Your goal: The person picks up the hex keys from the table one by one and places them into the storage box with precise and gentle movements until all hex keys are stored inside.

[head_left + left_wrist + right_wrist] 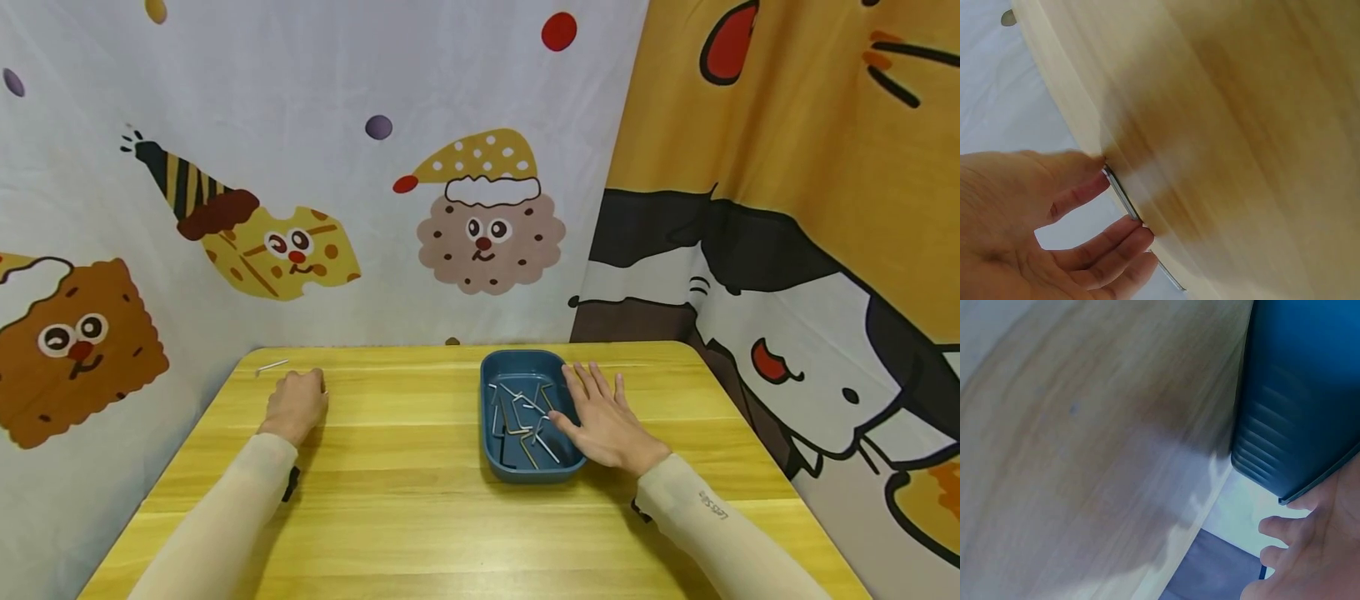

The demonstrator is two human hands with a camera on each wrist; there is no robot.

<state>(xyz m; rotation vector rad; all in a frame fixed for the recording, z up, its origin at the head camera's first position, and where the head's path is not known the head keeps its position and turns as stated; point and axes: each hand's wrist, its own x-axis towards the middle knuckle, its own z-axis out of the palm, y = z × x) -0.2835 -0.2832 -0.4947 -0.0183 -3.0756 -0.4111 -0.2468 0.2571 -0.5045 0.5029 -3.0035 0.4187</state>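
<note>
At the table's left side, my left hand point(295, 404) pinches a silver hex key point(1121, 192) between thumb and fingertips. The left wrist view shows this key just over the wood; the head view hides it behind the hand. Another silver hex key point(272, 365) lies on the table just beyond that hand. A blue plastic bin point(534, 477) stands right of centre with several L-shaped hex keys point(547, 450) in it, silver, brassy and dark. My right hand point(611, 429) rests with spread, straight fingers on the bin's right rim.
The wooden table point(390, 533) ends at a white cartoon-print curtain point(322, 158) at the back and left. A yellow, black and white printed curtain point(795, 242) hangs along the right. Bare wood lies between the left hand and the bin.
</note>
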